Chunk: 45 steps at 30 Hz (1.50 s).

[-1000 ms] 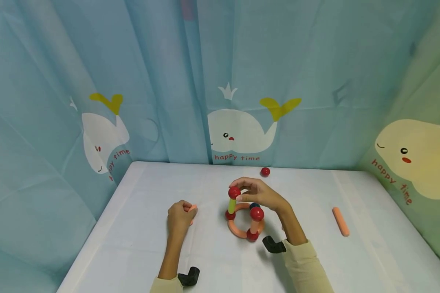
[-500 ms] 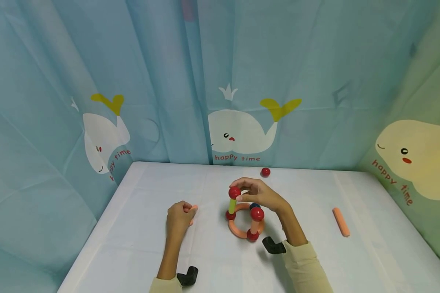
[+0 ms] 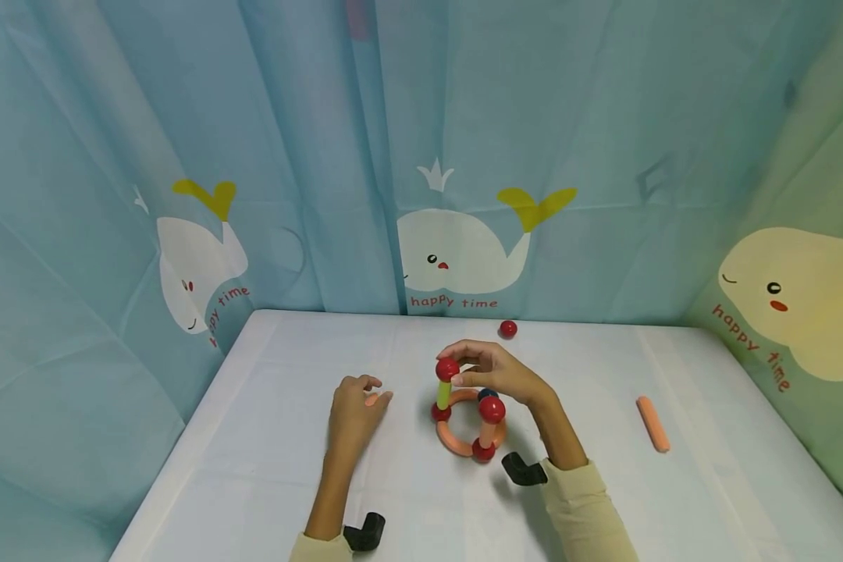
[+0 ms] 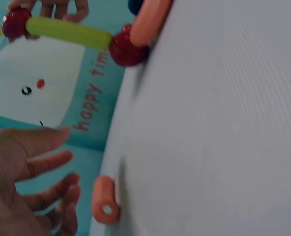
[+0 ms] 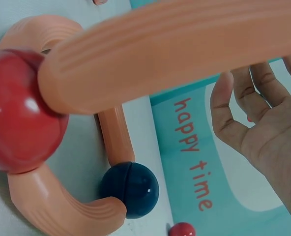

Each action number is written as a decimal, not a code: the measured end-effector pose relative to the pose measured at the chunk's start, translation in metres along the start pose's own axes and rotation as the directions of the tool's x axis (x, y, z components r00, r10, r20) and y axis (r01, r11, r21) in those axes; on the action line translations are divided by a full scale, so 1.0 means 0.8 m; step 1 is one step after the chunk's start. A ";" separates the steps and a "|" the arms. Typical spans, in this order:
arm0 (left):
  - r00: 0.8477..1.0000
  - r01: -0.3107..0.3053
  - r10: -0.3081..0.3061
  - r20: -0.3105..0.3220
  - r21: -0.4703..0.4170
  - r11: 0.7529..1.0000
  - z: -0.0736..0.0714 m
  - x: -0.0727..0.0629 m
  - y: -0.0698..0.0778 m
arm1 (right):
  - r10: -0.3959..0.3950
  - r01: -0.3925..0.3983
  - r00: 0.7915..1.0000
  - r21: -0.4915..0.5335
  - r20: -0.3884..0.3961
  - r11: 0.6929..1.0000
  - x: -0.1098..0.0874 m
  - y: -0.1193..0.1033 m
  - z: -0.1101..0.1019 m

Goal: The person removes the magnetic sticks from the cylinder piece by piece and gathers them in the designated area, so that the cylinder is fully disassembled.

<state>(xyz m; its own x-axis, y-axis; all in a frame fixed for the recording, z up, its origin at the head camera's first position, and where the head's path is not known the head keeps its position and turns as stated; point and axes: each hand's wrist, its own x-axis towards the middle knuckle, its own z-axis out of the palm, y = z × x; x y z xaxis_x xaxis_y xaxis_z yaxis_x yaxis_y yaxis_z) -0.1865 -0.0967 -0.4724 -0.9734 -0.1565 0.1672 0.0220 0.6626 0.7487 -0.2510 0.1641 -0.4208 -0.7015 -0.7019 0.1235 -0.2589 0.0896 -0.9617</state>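
Note:
My left hand has its fingers spread beside a short orange rod, which lies on the table with a hole showing in its end. In the left wrist view, a gap separates fingers and rod. My right hand pinches a red ball topping an upright green rod. That rod stands on a lower red ball in a ring of curved orange pieces. An upright orange rod on the ring carries another red ball. A dark blue ball joins the ring's far side.
A loose red ball sits near the back edge of the white table. Off to the right lies another orange rod. Blue curtains printed with whales hang behind and along the sides.
My left hand has let go of the short orange rod, its fingers spreading and shifting slightly right. The right hand keeps its grip on the red ball, practically still.

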 end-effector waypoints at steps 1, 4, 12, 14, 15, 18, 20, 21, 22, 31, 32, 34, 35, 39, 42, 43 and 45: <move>0.999 -0.037 0.037 0.015 -0.025 0.999 0.001 0.000 0.004 | 0.005 -0.005 1.000 -0.002 -0.002 1.000 0.000 -0.001 0.000; 0.988 -0.133 0.139 0.072 -0.089 0.987 0.006 -0.002 0.016 | 0.016 -0.016 1.000 -0.014 -0.004 1.000 0.000 -0.001 0.000; 0.948 -0.218 0.265 0.176 -0.247 0.944 0.031 -0.013 0.040 | -0.021 0.021 1.000 -0.027 0.006 0.999 0.003 -0.001 -0.001; 0.945 -0.223 0.276 0.176 -0.271 0.936 0.037 -0.016 0.045 | -0.031 0.032 0.999 -0.027 0.011 0.999 0.003 -0.001 -0.001; 0.944 -0.232 0.284 0.168 -0.272 0.934 0.040 -0.016 0.046 | -0.036 0.036 0.999 -0.026 0.013 0.999 0.003 -0.001 -0.001; 0.944 -0.244 0.294 0.149 -0.286 0.927 0.049 -0.018 0.051 | -0.043 0.044 0.999 -0.028 0.016 0.999 0.003 -0.001 -0.001; 0.947 -0.240 0.289 0.139 -0.291 0.926 0.054 -0.020 0.053 | -0.046 0.046 0.999 -0.029 0.016 0.999 0.002 -0.001 -0.002; 0.949 -0.238 0.286 0.132 -0.295 0.925 0.056 -0.020 0.054 | -0.045 0.046 0.999 -0.029 0.017 0.999 0.002 -0.001 -0.002; 0.951 -0.239 0.285 0.122 -0.297 0.924 0.057 -0.021 0.055 | -0.047 0.047 0.999 -0.028 0.020 0.998 0.002 -0.001 -0.002; 0.960 -0.256 0.277 0.035 -0.293 0.921 0.067 -0.022 0.059 | -0.046 0.049 0.998 -0.070 0.044 0.996 0.004 -0.008 -0.004; 0.962 -0.253 0.273 0.029 -0.289 0.923 0.067 -0.022 0.059 | -0.046 0.049 0.998 -0.069 0.045 0.996 0.004 -0.009 -0.004; 0.962 -0.258 0.272 0.015 -0.270 0.928 0.068 -0.022 0.060 | -0.044 0.047 0.998 -0.070 0.045 0.996 0.005 -0.011 -0.003; 0.963 -0.257 0.270 0.012 -0.267 0.929 0.068 -0.022 0.061 | -0.040 0.043 0.998 -0.076 0.040 0.996 0.005 -0.012 -0.003; 0.957 -0.286 0.291 -0.013 -0.230 0.930 0.071 -0.021 0.061 | -0.036 0.037 0.999 -0.126 0.008 0.991 0.004 -0.015 -0.002; 0.948 -0.317 0.314 -0.046 -0.198 0.927 0.073 -0.021 0.061 | -0.038 0.036 0.999 -0.159 -0.010 0.987 0.004 -0.016 -0.002; 0.945 -0.327 0.322 -0.057 -0.188 0.926 0.073 -0.021 0.062 | -0.036 0.033 0.999 -0.163 -0.016 0.986 0.004 -0.020 0.000; 0.942 -0.336 0.328 -0.069 -0.179 0.925 0.072 -0.021 0.063 | -0.036 0.032 0.999 -0.169 -0.021 0.985 0.003 -0.019 0.000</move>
<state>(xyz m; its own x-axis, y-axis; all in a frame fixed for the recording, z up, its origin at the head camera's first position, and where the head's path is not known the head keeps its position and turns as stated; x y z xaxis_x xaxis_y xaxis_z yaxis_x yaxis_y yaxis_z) -0.1825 -0.0184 -0.4747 -0.8940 0.0195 0.4477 0.3877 0.5346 0.7509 -0.2489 0.1608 -0.4057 -0.7055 -0.6898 0.1628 -0.3898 0.1857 -0.9020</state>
